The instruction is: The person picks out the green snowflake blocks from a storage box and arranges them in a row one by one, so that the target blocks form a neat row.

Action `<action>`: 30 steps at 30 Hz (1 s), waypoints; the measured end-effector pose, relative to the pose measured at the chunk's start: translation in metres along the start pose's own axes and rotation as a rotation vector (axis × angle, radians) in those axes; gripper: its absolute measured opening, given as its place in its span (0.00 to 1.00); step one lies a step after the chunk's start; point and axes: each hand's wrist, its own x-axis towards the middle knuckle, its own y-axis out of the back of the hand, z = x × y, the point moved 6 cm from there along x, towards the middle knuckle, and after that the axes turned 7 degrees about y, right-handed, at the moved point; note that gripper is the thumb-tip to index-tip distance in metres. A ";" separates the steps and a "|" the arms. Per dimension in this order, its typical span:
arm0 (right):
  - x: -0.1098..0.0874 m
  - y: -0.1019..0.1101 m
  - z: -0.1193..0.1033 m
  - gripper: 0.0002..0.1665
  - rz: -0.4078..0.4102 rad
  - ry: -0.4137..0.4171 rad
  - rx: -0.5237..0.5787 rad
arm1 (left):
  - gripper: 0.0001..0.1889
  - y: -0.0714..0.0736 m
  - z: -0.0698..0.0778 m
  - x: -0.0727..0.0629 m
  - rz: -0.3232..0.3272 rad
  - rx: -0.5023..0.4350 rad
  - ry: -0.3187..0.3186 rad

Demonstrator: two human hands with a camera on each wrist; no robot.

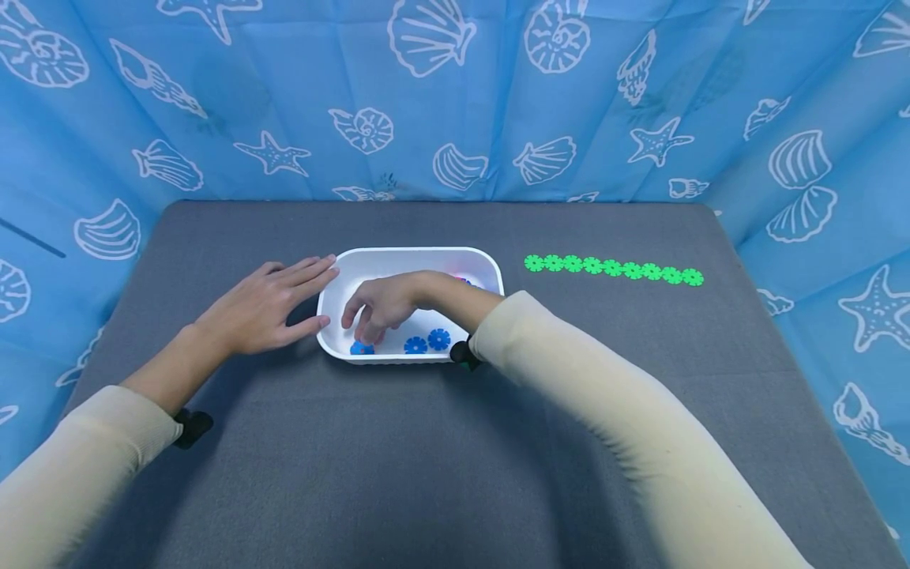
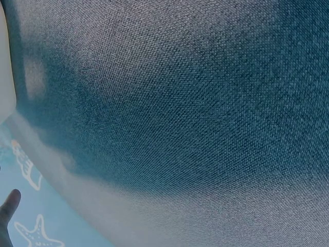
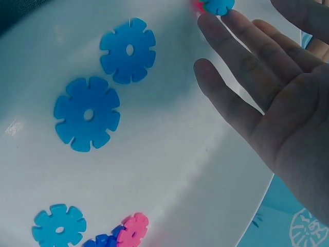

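Note:
My right hand (image 1: 387, 304) reaches down into a white plastic tub (image 1: 408, 252), its fingers loosely bent. In the right wrist view the fingertips are at a blue notched disc (image 3: 219, 5), with a bit of red or pink beside it; no grip on it shows. Two darker blue notched discs (image 3: 87, 114) lie flat on the tub floor nearby. My left hand (image 1: 266, 304) is spread at the tub's left rim, fingers straight and fingertips at the edge. Only one finger (image 2: 9, 206) of it appears in the left wrist view.
A row of several bright green notched discs (image 1: 613, 268) lies joined on the grey table (image 1: 341, 474), right of the tub. Elsewhere in the tub are a light blue disc (image 3: 59, 226), a pink disc (image 3: 133, 230) and dark blue pieces (image 3: 103, 241). A blue shell-patterned curtain (image 1: 455, 95) hangs behind.

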 end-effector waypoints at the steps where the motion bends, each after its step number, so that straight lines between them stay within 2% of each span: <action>1: 0.000 0.000 0.000 0.25 -0.002 0.001 -0.002 | 0.40 0.000 0.000 0.000 0.001 0.003 -0.001; 14: -0.003 0.002 0.002 0.19 0.006 -0.005 -0.031 | 0.40 0.000 0.000 0.000 0.006 -0.001 0.004; 18: -0.003 0.002 0.005 0.15 -0.007 -0.033 -0.079 | 0.39 0.000 0.001 0.000 0.017 -0.005 -0.001; 26: 0.002 0.008 0.009 0.13 0.035 -0.054 -0.200 | 0.39 0.000 0.001 0.000 0.021 -0.013 -0.002; 30: 0.007 0.005 0.007 0.12 0.000 -0.043 -0.259 | 0.40 0.000 0.000 0.000 0.017 -0.008 0.002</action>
